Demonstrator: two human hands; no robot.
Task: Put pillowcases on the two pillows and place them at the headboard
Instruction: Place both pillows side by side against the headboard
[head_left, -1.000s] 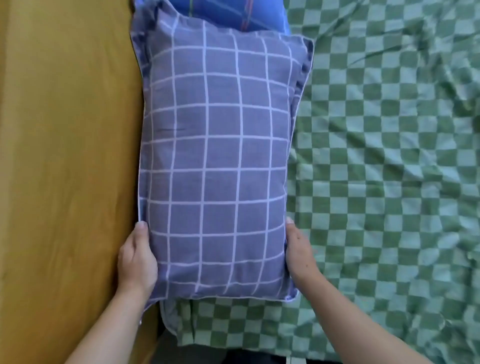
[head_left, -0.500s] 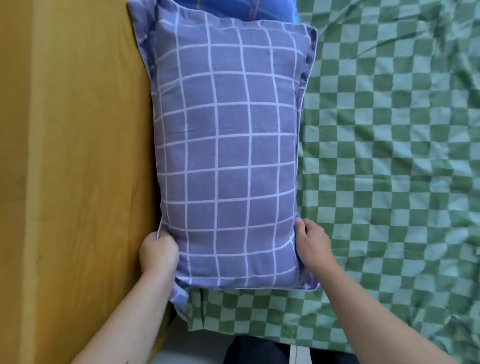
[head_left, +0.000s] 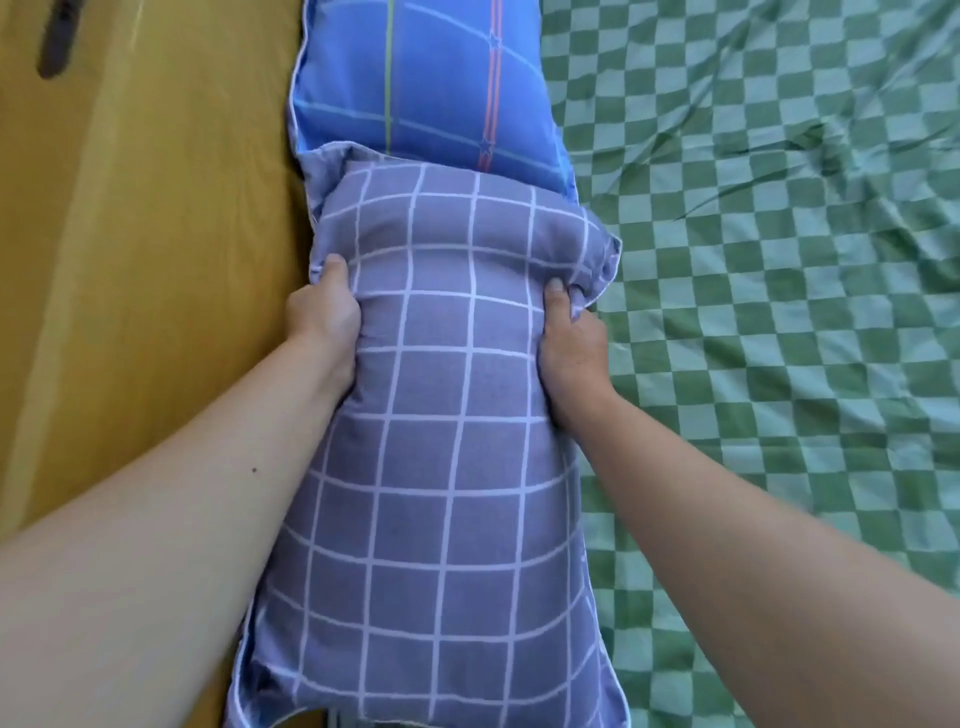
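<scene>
Hidden/cut off: the near end of the purple pillow in its white-grid cotton pillowcase (head_left: 441, 467) is cut by the bottom frame edge; the far end of the blue pillow with thin green, orange and pale stripes (head_left: 421, 88) is cut by the top edge. The fingers of both hands are buried behind the purple pillow's sides; only thumbs and the backs of the hands are seen.
Hard to make out: a dark blurred slot or mark (head_left: 57, 36) at top left on the wood; what it is cannot be told.
Left hand (head_left: 324, 312): grip closed on the purple pillow's left side, thumb laid on top, cloth bunched under it.
Right hand (head_left: 571, 343): grip closed on the pillow's right side, thumb pressed into a fold of cloth near the flange corner.
Purple pillow: pillowcase filled by the pillow, squeezed narrow between the hands, far end bulged up; laid lengthwise along the yellow-brown wooden headboard (head_left: 145, 260), its left edge touching it.
Blue pillow: cased, laid against the same headboard just beyond the purple one; its near end is overlapped by the purple pillow's far edge.
Bed: green-and-pale checked sheet (head_left: 779, 260), wrinkled, seen right of both pillows.
</scene>
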